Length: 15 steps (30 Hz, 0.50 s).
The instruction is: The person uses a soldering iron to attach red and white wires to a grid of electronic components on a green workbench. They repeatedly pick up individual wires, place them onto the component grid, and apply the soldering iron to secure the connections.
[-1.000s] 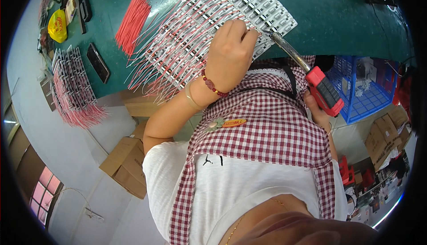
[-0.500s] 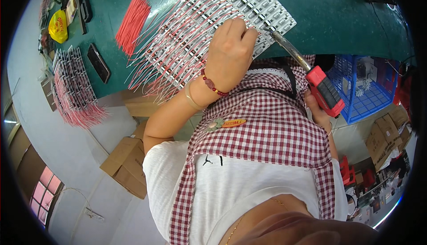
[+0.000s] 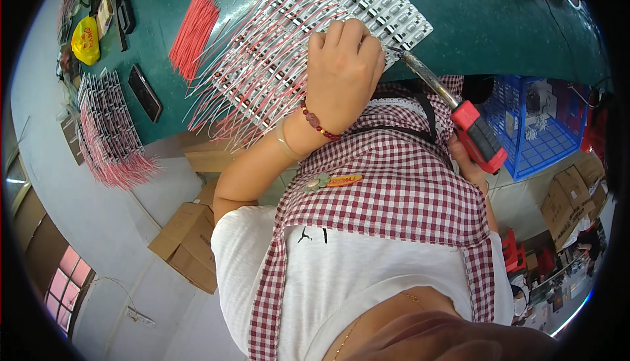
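A panel of small metal-cased circuit boards (image 3: 387, 5) lies slanted on the green table, with many red and white wires (image 3: 272, 53) fanned across its left part. My left hand (image 3: 344, 66) rests over the panel's near edge, its fingers curled down and closed. Whatever those fingertips pinch is hidden under the hand. A soldering iron (image 3: 478, 135) with a red and black handle reaches in from the right, its metal tip at the panel's edge beside my left hand. My right hand (image 3: 464, 161) is closed around the handle, partly hidden behind it.
Left of the panel are a bundle of red wires (image 3: 195, 36), a phone (image 3: 145, 92), a wired stack of boards (image 3: 108, 121) and a yellow bag (image 3: 86, 40). A blue plastic crate (image 3: 535, 138) stands below the table's right side. Cardboard boxes (image 3: 187, 240) are at lower left.
The panel has shifted slightly left and away. My left hand has moved slightly up, its knuckles turned a little. The iron's tip sits slightly lower along the panel's edge.
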Available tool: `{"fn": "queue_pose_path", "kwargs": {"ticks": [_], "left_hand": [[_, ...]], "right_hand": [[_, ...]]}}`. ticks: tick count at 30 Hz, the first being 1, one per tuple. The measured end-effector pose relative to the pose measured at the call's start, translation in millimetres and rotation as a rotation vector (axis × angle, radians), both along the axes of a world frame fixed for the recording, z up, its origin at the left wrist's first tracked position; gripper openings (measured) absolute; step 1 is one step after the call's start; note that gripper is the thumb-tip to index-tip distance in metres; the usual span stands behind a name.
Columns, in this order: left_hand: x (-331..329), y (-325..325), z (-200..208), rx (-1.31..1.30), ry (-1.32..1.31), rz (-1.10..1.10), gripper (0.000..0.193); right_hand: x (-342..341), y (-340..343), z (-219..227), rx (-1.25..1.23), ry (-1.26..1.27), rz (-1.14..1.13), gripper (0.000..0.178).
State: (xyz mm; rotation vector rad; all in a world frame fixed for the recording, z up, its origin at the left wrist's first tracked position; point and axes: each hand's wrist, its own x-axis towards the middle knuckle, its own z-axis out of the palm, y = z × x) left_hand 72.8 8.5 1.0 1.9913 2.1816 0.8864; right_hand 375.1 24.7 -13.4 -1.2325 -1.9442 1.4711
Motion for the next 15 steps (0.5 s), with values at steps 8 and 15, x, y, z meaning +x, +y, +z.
{"fn": "queue_pose_path", "kwargs": {"ticks": [8, 15], "left_hand": [[3, 2, 3, -0.088, 0.055, -0.017, 0.011], [3, 3, 6, -0.122, 0.075, -0.038, 0.01]], "right_hand": [[-13, 5, 4, 0.19, 0.007, 0.059, 0.02], [-14, 1, 8, 0.178, -0.052, 0.038, 0.023]]}}
